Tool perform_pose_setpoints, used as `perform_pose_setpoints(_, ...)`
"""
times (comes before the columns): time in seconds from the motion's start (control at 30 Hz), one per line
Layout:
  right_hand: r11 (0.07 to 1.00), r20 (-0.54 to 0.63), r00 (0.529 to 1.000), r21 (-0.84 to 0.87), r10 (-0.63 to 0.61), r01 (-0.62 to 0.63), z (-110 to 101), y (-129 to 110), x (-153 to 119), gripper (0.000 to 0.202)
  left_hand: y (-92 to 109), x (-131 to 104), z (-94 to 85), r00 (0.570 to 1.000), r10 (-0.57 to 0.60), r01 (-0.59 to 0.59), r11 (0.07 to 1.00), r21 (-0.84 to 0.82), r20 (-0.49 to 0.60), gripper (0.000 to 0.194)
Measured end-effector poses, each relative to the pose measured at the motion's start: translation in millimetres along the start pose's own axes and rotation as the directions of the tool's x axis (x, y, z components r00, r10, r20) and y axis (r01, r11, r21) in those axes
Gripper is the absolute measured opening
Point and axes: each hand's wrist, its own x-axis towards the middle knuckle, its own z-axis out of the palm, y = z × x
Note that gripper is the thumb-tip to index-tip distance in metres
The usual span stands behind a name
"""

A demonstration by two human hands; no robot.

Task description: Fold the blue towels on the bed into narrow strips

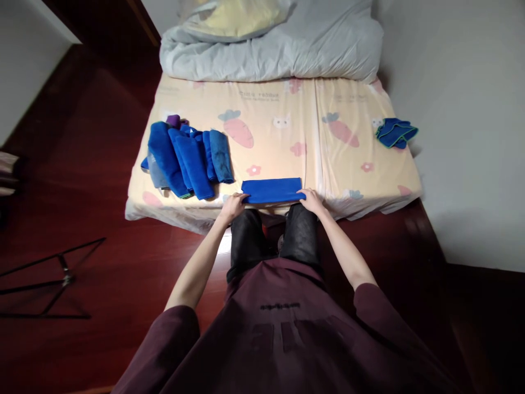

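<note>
One folded blue cloth (272,190), a long flat strip, lies along the near edge of one bed (274,158); it is the landmark for everything else here. Two hands hold it: the left hand (233,206) at its left end and the right hand (313,201) at its right end. The fingers of both grasp the cloth near its two close corners, thumbs on top; how far the other fingers reach beneath it is hidden.

To the left of the folded blue cloth, just beside it, is one pile of cloths (191,161), rolled or folded. At least five blue pieces can be counted, the one nearest the strip duller and blotched, plus one purple piece (173,120) at the far side; overlaps hide the exact number. To the right, well apart from the strip, sits one crumpled cloth (396,133), dark blue with green edging.

Beyond the strip, across the patterned sheet, lies one pale quilt (270,57) with one yellow item (241,19) on top. Nearer the wearer than the strip are two dark trouser legs (301,235). One black stand (66,279) is on the floor, far to its left.
</note>
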Motion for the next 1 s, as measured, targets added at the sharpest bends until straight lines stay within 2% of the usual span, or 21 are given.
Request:
perform_pose_setpoints(0.13, 0.97, -0.057, 0.996, 0.237, 0.065, -0.05, 6, 11, 0, 0.042, -8, -5, 4.1, 0.992, -0.088, 0.07, 0.98, -0.186, -0.09, 0.057)
perform_pose_setpoints(0.23, 0.92, -0.071, 0.989, 0.381, 0.129, -0.092, 11, 15, 3, 0.033, -9, -6, 5.8, 0.975, -0.193, 0.152, 0.944, -0.292, -0.115, 0.05)
perform_pose_setpoints(0.4, 0.872, -0.068, 0.982, 0.473, 0.178, -0.126, 17, 19, 6, 0.019, -8, -8, 10.4, 0.945, -0.297, 0.22, 0.885, -0.411, -0.135, 0.037)
perform_pose_setpoints(0.53, 0.836, -0.093, 0.979, 0.539, 0.181, -0.103, 21, 20, 7, 0.027, -7, -8, 15.0, 0.926, -0.343, 0.226, 0.84, -0.492, -0.159, 0.028)
perform_pose_setpoints(0.7, 0.828, -0.114, 0.974, 0.552, 0.195, -0.101, 25, 20, 9, 0.039, -5, -7, 16.3, 0.918, -0.366, 0.229, 0.803, -0.551, -0.153, 0.026)
perform_pose_setpoints(1.0, 0.887, -0.118, 0.968, 0.437, 0.22, -0.148, 27, 20, 13, 0.044, -7, -5, 14.2, 0.905, -0.404, 0.295, 0.822, -0.487, -0.134, 0.026)
